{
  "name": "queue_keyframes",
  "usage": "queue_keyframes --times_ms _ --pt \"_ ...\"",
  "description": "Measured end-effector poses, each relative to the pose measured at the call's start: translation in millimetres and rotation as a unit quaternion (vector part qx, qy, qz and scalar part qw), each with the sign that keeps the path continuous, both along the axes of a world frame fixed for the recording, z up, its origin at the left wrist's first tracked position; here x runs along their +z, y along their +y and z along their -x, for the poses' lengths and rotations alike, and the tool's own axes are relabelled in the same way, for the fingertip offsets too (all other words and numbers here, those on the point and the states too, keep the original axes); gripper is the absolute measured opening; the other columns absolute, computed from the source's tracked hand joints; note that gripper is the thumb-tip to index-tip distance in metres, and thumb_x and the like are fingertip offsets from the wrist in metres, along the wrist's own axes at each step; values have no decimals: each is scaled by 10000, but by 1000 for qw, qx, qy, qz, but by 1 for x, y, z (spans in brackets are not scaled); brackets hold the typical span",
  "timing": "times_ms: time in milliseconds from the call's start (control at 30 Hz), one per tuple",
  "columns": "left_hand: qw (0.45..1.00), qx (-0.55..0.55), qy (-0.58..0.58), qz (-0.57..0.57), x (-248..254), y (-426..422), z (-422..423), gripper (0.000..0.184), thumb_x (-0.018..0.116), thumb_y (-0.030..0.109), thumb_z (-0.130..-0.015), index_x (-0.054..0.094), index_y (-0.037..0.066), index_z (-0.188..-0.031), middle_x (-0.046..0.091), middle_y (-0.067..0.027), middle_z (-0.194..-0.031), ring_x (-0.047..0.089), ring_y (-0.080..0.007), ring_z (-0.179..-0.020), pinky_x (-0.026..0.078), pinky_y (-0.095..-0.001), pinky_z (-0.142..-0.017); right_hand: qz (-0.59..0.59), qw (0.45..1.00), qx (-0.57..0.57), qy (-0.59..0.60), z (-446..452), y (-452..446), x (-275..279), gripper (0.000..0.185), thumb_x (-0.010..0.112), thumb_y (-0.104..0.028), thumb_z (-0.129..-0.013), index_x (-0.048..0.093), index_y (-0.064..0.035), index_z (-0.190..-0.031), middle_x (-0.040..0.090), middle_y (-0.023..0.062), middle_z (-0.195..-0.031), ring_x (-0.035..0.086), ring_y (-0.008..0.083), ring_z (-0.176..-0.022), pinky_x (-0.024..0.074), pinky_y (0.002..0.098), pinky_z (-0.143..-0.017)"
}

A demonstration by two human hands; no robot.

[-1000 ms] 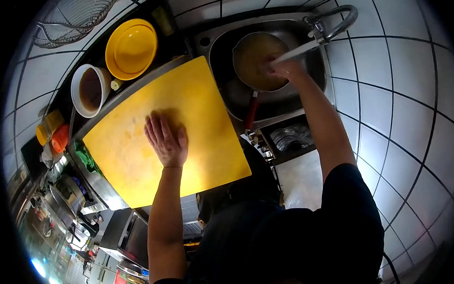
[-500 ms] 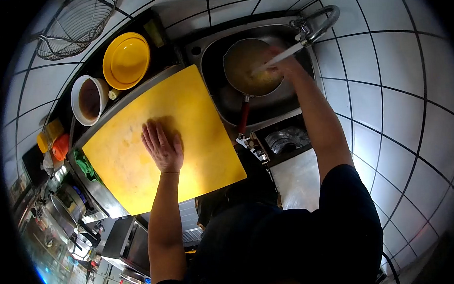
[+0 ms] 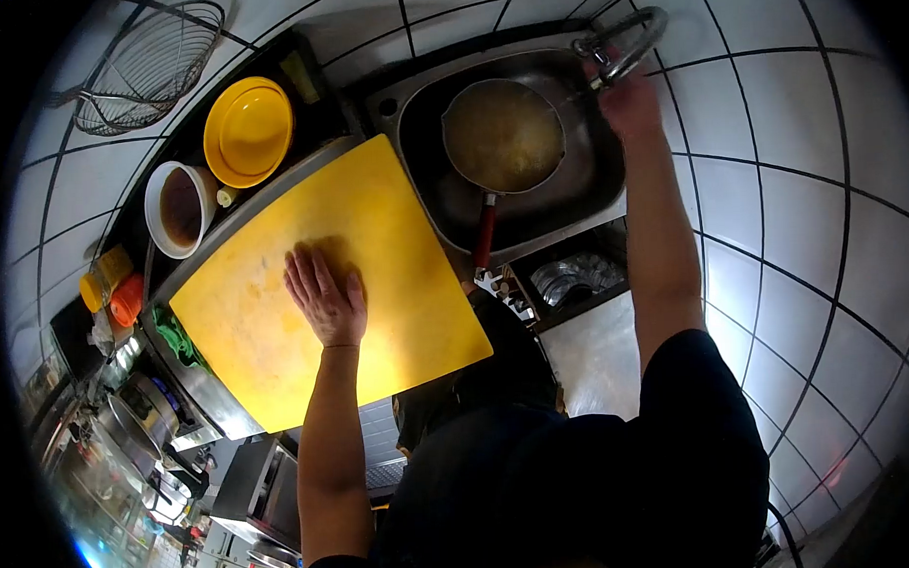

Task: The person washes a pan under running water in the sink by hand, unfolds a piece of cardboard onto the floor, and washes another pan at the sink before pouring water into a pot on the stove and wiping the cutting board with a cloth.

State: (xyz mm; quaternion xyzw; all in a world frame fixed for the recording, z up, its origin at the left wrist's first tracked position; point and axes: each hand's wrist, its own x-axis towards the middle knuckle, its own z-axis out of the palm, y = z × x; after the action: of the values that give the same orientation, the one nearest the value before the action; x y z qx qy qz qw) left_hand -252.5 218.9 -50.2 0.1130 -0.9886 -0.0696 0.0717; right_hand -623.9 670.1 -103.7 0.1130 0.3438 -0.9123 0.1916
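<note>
My left hand lies flat on the yellow cutting board, fingers stretched out and holding nothing. At the sink's far right corner, my right hand is up against the curved metal faucet. Its fingers are blurred and partly hidden there, so their grip cannot be made out. Below and left of that hand, a saucepan with a red handle sits in the metal sink. Cloudy yellowish liquid fills much of the pan, and its handle points toward me over the sink's front edge.
Behind the board stand a yellow plate and a white tub of brown liquid. A wire strainer hangs on the tiled wall at upper left. Orange-lidded containers and a green cloth lie at the left.
My right hand has moved from the saucepan's right side up to the faucet. The stream of water that ran into the pan no longer shows. My left hand stays put.
</note>
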Motion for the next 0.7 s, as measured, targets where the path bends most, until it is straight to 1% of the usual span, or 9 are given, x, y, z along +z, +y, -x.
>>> queue_keyframes --times_ms 67,100,133,233,333,433,533,600,700 --pt "1000 2 1 -1 0 0 1 664 476 415 -970 387 -30 -1454 325 -259 -1541 259 -447 -1444 176 -564 -1188 -313 948 9 -61 -32 -33 32 449 551 -114 -924 502 -44 -1365 601 172 -1283 621 280 -1092 538 304 -713" --pt "1000 2 6 -2 -2 -1 0 665 477 415 -969 386 -31 -1454 324 -259 -1542 259 -447 -1445 175 -564 -1188 -458 884 14 -89 -48 -47 46 476 565 -91 -907 503 -60 -1377 600 168 -1293 625 257 -1068 526 278 -682" --pt "1000 2 10 -3 -5 -2 -2 666 478 414 -968 385 -31 -1454 322 -258 -1543 258 -446 -1445 174 -564 -1189 -579 806 102 -71 -53 -41 45 617 620 -63 -830 482 -92 -1431 595 167 -1316 619 238 -1013 508 284 -710" --pt "1000 -2 14 1 -9 -4 -4 668 480 415 -966 385 -33 -1452 318 -258 -1545 253 -445 -1448 172 -564 -1190 -667 735 114 48 -81 -22 3 693 635 -70 -786 457 -70 -1455 590 175 -1327 608 270 -1088 503 338 -823" --pt "1000 -6 14 1 -8 -3 -4 667 483 414 -965 386 -31 -1452 316 -258 -1546 248 -442 -1451 170 -565 -1192 -669 723 172 -11 -105 -30 5 751 647 -68 -764 419 -50 -1480 572 181 -1355 580 293 -1165 463 367 -949" --pt "1000 -5 7 2 -7 -3 -3 667 485 413 -963 384 -28 -1454 316 -257 -1546 245 -438 -1454 169 -564 -1192 -699 693 137 114 -124 -32 -11 736 660 -99 -792 413 -56 -1485 559 189 -1369 548 309 -1228 435 369 -998" --pt "1000 -3 4 2 -5 -2 -3 670 490 411 -961 382 -26 -1457 317 -255 -1546 245 -436 -1455 172 -564 -1191 -606 792 -62 -37 -150 -68 17 643 683 -190 -836 476 -54 -1430 605 156 -1281 595 298 -1133 480 393 -925" --pt "1000 -5 5 2 -3 -2 -2 670 493 409 -960 381 -25 -1458 318 -255 -1546 247 -436 -1454 173 -564 -1190 -491 821 -87 -277 -170 -81 12 595 687 -258 -857 506 -61 -1388 622 127 -1203 617 278 -1052 503 415 -863" --pt "1000 -6 6 2 -4 -1 -1 669 494 406 -960 383 -27 -1456 324 -255 -1543 253 -438 -1451 176 -565 -1188 -352 839 -72 -408 -208 -109 -25 489 669 -348 -888 553 -85 -1284 627 80 -1080 630 237 -910 534 440 -752"
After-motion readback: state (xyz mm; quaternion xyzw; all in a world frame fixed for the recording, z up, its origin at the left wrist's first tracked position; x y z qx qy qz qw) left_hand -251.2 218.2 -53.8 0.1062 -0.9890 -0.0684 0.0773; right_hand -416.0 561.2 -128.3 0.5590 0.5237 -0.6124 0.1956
